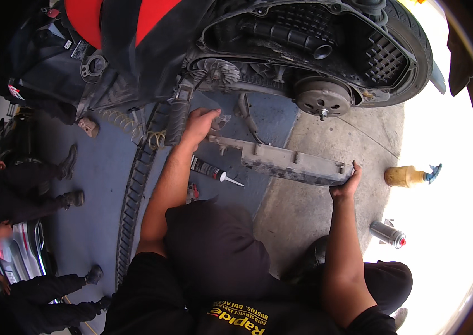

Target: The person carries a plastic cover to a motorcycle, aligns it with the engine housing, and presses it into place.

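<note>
A long, dirty grey scooter drive-case cover [298, 166] spans between my two hands, below the open drive case. My left hand [200, 126] is closed on its left end, with the fingers partly hidden. At the other end my right hand [349, 181] grips the cover from below and the side, fingers curled up over the end. Above it, the scooter's exposed drive side shows a finned variator fan [216, 72] at left and a round clutch bell [322, 96] with holes at right. A black kickstand-like lever [247, 117] hangs between the scooter and the cover.
A sealant tube [209, 169] with white nozzle lies below my left wrist. To the right stand a yellowish spray bottle [407, 176] and a spray can [388, 234]. A drain grate [133, 195] runs along the left. Other people's legs [52, 285] are at far left.
</note>
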A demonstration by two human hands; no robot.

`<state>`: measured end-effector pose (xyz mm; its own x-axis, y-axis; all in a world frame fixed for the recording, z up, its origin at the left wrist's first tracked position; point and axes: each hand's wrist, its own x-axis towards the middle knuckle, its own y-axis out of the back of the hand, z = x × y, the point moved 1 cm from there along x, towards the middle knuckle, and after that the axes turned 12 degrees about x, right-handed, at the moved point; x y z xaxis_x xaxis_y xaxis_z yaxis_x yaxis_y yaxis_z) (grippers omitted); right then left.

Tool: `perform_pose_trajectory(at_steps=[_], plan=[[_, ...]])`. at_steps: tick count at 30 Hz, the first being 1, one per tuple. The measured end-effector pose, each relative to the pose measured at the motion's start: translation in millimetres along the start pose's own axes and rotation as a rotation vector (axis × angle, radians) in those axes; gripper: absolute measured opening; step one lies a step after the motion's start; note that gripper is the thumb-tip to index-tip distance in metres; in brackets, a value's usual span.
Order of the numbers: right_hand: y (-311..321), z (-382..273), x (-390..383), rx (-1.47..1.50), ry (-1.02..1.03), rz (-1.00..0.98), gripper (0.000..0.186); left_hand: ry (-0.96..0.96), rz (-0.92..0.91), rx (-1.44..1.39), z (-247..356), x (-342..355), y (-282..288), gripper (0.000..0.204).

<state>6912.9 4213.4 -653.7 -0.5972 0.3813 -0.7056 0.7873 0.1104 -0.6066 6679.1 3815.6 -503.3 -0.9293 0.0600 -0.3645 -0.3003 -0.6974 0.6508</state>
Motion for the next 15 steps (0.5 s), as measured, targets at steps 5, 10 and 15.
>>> perform_pose_trajectory(at_steps=[5, 10, 15], plan=[[2, 10, -14, 0.066, 0.011, 0.021, 0.053, 0.085, 0.035, -0.285, -12, 54, 6, 0.041], [8, 0, -7, 0.149, 0.07, 0.045, 0.058, 0.18, -0.008, -0.835, -22, 79, -35, 0.041], [-3, 0, -6, 0.165, 0.058, 0.066, 0.06, 0.192, 0.026, -0.745, -50, 105, -52, 0.029]])
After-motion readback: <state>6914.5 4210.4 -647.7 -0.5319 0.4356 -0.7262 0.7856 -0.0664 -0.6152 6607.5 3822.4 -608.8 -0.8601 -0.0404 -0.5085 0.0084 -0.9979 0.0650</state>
